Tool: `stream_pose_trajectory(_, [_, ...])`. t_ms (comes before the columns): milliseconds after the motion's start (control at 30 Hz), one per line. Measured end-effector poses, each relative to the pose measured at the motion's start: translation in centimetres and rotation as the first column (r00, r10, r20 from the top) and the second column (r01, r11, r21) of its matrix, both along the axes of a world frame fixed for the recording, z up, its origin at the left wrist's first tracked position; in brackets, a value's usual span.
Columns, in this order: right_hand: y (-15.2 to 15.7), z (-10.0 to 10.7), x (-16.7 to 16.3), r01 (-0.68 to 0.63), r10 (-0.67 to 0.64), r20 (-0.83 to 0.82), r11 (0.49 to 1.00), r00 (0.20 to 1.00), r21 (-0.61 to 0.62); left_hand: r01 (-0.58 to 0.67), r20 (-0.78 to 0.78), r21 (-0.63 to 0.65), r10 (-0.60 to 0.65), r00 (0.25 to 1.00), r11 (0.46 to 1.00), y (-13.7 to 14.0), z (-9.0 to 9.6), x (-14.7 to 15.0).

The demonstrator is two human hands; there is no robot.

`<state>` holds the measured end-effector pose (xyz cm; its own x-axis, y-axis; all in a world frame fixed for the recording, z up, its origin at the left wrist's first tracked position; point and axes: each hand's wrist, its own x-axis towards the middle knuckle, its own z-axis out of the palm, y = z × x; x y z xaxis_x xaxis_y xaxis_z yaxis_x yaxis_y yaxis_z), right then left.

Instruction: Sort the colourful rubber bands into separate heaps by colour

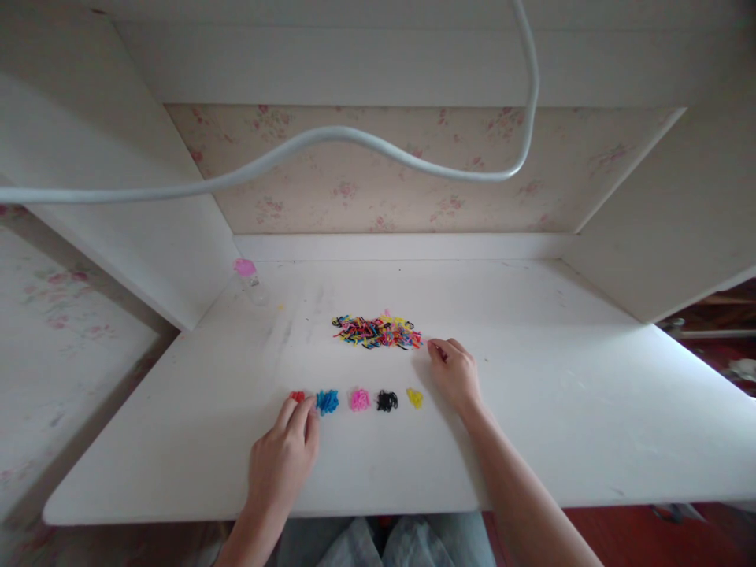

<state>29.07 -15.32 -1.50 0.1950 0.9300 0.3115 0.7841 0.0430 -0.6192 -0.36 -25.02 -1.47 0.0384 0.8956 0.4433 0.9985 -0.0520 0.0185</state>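
Note:
A mixed heap of small coloured rubber bands (pixel 376 332) lies mid-desk. Nearer me runs a row of single-colour piles: red bands (pixel 298 395), blue bands (pixel 327 402), pink bands (pixel 360 399), black bands (pixel 387 401) and yellow bands (pixel 414 398). My left hand (pixel 286 442) has its fingertips drawn together at the red pile, partly covering it, close to the blue one. At the right end of the heap, my right hand (pixel 453 370) is closed in a pinch. Whatever either hand's fingertips hold is too small or hidden to make out.
A clear container with a pink lid (pixel 244 268) is at the back left of the white desk (pixel 561 409). Across the upper view hangs a white cable (pixel 342 135). Side panels (pixel 667 189) flank the desk, with a floral wall (pixel 378 197) behind.

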Motion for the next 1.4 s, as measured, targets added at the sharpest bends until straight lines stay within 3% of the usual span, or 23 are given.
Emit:
stream_pose_trajectory(200, [-1.2,0.6,-0.2,-0.020,0.015,0.043,0.992,0.999,0.121,-0.001,0.042,0.003,0.001,0.999,1.000,0.0,0.0,-0.1])
stream_pose_trajectory(333, [-3.9,1.3,-2.4,-0.202,0.179,0.119,0.954,0.977,0.221,0.001,0.080,-0.020,0.001,0.997,1.000,0.1,0.1,-0.2])
stream_pose_trajectory(533, [-7.8,2.0,-7.4,-0.434,0.367,0.314,0.883,0.876,0.178,-0.008,0.101,-0.118,0.020,0.995,0.993,0.1,0.4,-0.2])
stream_pose_trajectory(800, [-7.4,1.3,-9.7,-0.451,0.371,0.433,0.887,0.821,0.095,-0.004,0.160,-0.176,0.032,0.987,0.984,0.0,0.6,-0.2])
stream_pose_trajectory(1133, [-7.7,1.8,-9.7,-0.483,0.422,0.407,0.874,0.810,0.057,0.024,0.188,-0.175,0.009,0.982,0.984,0.0,0.5,-0.4])
stream_pose_trajectory(1267, [-8.0,2.1,-8.4,-0.469,0.414,0.321,0.876,0.852,0.115,0.029,0.188,-0.138,-0.003,0.982,0.990,0.1,0.4,-0.5])
stream_pose_trajectory(1400, [-6.5,2.4,-5.2,-0.328,0.310,0.135,0.935,0.941,0.137,0.053,0.197,-0.052,-0.042,0.979,0.997,0.2,0.2,-0.6])
